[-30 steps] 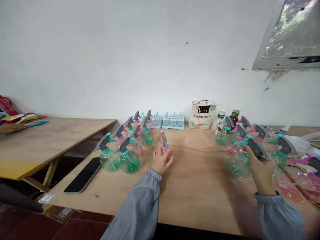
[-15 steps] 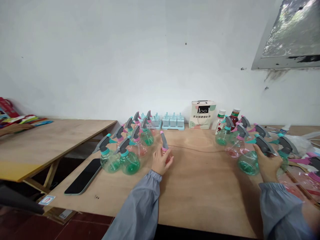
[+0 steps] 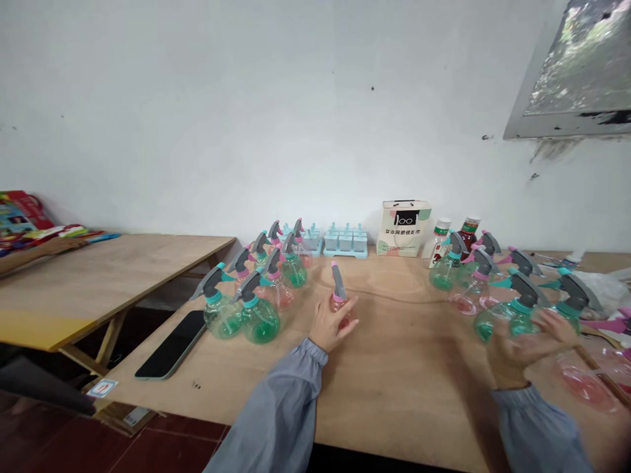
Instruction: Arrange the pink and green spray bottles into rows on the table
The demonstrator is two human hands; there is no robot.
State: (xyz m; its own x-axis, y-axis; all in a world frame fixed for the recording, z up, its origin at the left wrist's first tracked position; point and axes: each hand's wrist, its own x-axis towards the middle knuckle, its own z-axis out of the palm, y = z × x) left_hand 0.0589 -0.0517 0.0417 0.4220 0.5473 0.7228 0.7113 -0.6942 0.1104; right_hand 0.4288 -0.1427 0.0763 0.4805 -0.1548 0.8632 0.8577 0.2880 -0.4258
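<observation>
My left hand is wrapped around a small spray bottle with a pink collar and grey trigger head, upright on the table at centre. Its fingers hide much of the pinkish body. On the right, my right hand, blurred, has its fingers stretched out in front of a green spray bottle with a teal collar; whether it touches the bottle I cannot tell. Several more green and pink spray bottles stand near that hand, among them a teal-collared one. Another group, including a green bottle, stands left of my left hand.
A phone lies at the table's left edge. Along the wall stand light-blue popsicle moulds, a paper bag and a white bottle. At far left, another person's hand rests on a second table.
My left hand and the pink spray bottle have shifted slightly right. My right hand has come off the green spray bottle's head and moved down and left, fingers opening.
</observation>
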